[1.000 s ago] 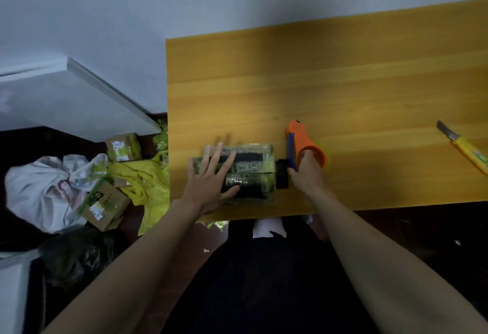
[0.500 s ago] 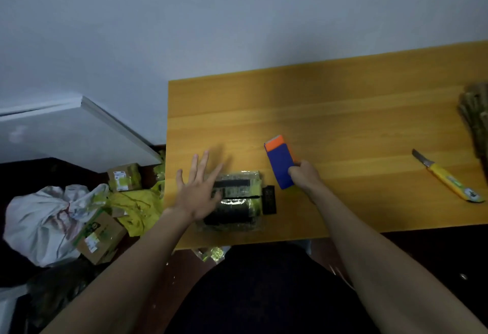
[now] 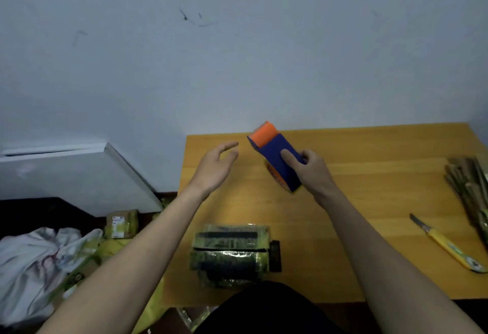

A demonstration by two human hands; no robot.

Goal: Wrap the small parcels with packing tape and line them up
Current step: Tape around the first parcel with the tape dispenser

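Right hand (image 3: 311, 172) fingers clamped on tape dispenser (image 3: 277, 154), now lifted away | left hand (image 3: 214, 167) fingers apart, off parcel | taped parcel (image 3: 229, 251) lies below both hands on worktop (image 3: 369, 228) | strip looks finished.

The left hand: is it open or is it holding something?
Open. The left hand hangs above the table with relaxed fingers, holding nothing, apart from the tape dispenser.
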